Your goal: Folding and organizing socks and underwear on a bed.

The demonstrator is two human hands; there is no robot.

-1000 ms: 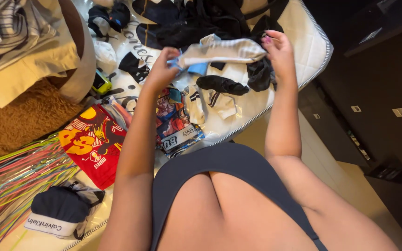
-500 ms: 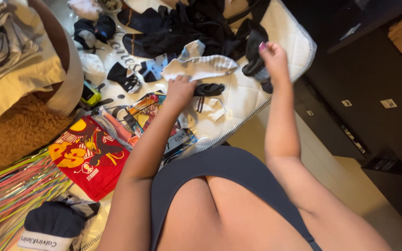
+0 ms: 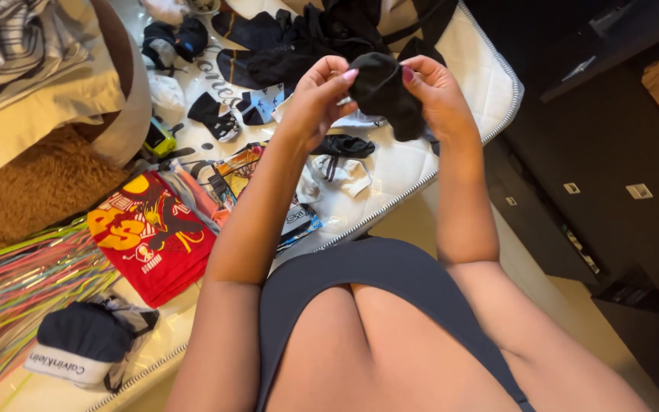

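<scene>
Over on the left lie a striped cloth, bright strings and a red printed cloth. Above the white mattress, the left hand and right hand pinch a black sock between them, fingers shut tight on it. Under it lie more socks.

warm indoor light, bright on the mattress, dim at right; mild overall softness.

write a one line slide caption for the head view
Both hands, left hand and right hand, hold a black sock above a clothes-strewn mattress.
</scene>
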